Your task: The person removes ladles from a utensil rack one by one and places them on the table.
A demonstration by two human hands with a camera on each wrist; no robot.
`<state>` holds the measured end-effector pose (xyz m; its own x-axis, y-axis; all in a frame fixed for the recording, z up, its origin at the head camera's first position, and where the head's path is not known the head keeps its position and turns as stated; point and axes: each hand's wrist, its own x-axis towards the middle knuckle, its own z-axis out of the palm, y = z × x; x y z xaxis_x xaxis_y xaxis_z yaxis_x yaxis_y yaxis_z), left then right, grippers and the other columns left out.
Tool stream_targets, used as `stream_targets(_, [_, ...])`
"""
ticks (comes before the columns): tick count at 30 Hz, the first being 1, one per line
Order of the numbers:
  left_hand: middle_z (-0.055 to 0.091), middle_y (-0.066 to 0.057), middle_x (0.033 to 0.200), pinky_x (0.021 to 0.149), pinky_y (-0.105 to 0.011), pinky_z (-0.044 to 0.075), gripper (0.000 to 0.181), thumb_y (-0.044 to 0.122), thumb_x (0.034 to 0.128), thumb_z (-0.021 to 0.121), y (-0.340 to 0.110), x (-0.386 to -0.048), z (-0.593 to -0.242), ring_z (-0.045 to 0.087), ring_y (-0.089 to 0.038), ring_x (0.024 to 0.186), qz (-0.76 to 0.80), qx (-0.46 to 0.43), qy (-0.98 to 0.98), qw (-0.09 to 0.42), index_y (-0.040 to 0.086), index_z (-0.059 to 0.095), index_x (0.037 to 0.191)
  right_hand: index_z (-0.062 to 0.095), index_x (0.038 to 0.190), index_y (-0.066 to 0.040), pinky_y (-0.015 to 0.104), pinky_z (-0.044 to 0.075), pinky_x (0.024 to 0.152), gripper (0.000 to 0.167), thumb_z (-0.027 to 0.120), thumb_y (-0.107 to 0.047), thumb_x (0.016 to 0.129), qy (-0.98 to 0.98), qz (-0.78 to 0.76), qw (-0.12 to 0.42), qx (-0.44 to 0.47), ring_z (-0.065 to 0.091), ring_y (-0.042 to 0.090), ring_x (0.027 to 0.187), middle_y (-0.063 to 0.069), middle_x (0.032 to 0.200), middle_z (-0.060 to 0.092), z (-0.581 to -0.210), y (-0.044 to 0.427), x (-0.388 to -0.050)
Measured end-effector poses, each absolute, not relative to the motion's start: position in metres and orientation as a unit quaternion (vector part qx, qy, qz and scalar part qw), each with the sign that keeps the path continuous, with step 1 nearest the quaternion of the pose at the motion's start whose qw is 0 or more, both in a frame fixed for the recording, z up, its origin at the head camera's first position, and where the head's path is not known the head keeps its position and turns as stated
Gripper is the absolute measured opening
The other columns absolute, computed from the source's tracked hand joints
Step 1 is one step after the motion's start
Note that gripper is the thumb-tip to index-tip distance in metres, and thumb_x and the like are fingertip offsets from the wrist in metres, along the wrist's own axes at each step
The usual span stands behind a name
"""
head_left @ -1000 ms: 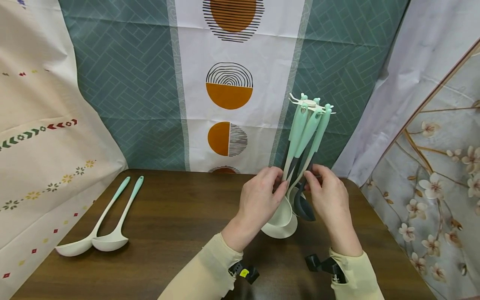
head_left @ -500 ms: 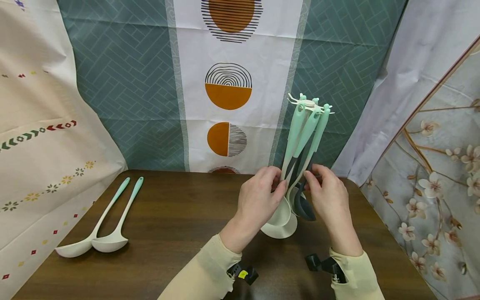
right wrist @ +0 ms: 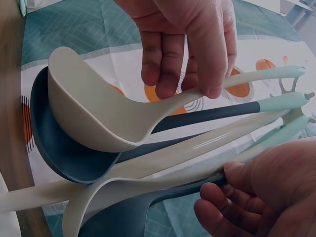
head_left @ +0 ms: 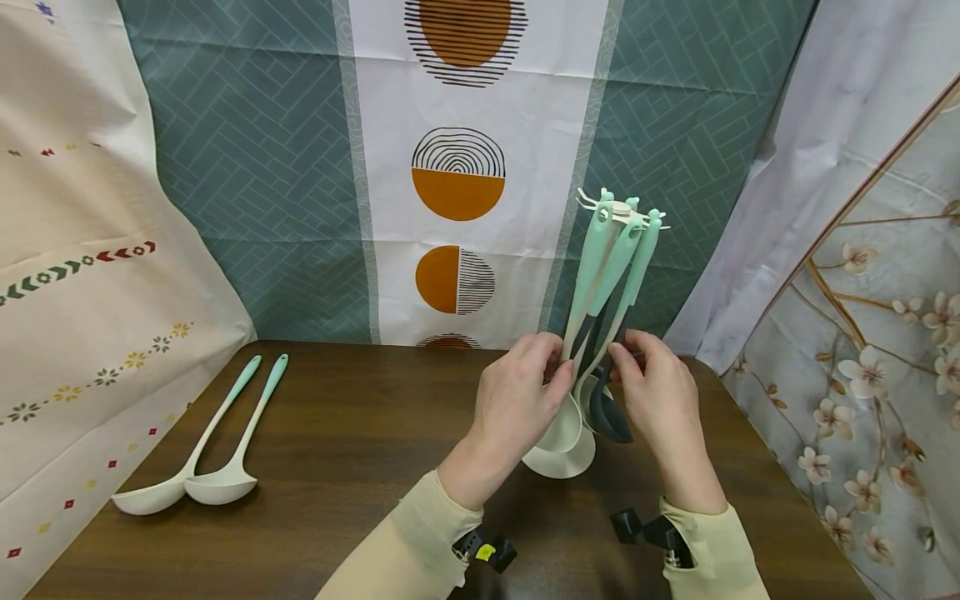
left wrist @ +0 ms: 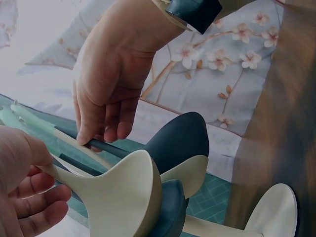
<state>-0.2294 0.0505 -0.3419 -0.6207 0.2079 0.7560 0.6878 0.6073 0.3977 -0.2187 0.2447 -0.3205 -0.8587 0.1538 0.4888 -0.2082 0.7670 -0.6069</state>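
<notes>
Several ladles with mint-green handle ends hang on a white utensil stand (head_left: 562, 465) at the table's right. My left hand (head_left: 517, 396) pinches the neck of a cream ladle (left wrist: 123, 192) on the near left of the stand. On the other side, my right hand (head_left: 663, 396) pinches the thin stem of a dark blue ladle (head_left: 610, 419) between thumb and fingers. A second dark ladle (right wrist: 42, 116) sits behind the left-held bowl in the right wrist view. Another cream ladle (right wrist: 79, 202) hangs close beside the right-held one.
Two cream ladles with mint handles, a left one (head_left: 153, 496) and a right one (head_left: 221, 485), lie side by side on the brown table (head_left: 337, 433) at the left. Patterned cloths hang behind and on both sides.
The left-held cream ladle's handle has swung slightly left along with my left hand since one second ago. My right hand stays practically still.
</notes>
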Motion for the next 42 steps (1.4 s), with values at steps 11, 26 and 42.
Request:
stream_targets(11, [0.069, -0.001, 0.097, 0.067, -0.024, 0.057, 0.014, 0.018, 0.1024, 0.081, 0.0495, -0.2287, -0.3415, 0.069, -0.012, 0.080, -0.356, -0.272, -0.824, 0.346, 0.012, 0.071, 0.110, 0.071, 0.124, -0.003, 0.056, 0.054, 0.082, 0.024, 0.064, -0.023, 0.114, -0.904, 0.336, 0.262, 0.014, 0.076, 0.032, 0.087, 0.013, 0.093, 0.078, -0.3217, 0.2455, -0.2189])
stream_targets(26, [0.069, -0.001, 0.098, 0.068, -0.024, 0.057, 0.014, 0.017, 0.1024, 0.080, 0.0483, -0.2278, -0.3398, 0.070, -0.012, 0.081, -0.355, -0.275, -0.821, 0.352, 0.011, 0.071, 0.111, 0.071, 0.125, -0.003, 0.055, 0.054, 0.082, 0.025, 0.064, -0.024, 0.115, -0.905, 0.340, 0.257, 0.008, 0.075, 0.032, 0.087, 0.013, 0.093, 0.077, -0.3202, 0.2443, -0.2177])
stream_targets(42, [0.070, -0.001, 0.098, 0.067, -0.023, 0.057, 0.013, 0.017, 0.1022, 0.081, 0.0467, -0.2271, -0.3374, 0.070, -0.011, 0.080, -0.354, -0.273, -0.821, 0.356, 0.011, 0.071, 0.110, 0.071, 0.127, -0.003, 0.056, 0.055, 0.081, 0.026, 0.064, -0.024, 0.115, -0.905, 0.341, 0.255, 0.005, 0.076, 0.032, 0.088, 0.015, 0.097, 0.077, -0.3198, 0.2444, -0.2179])
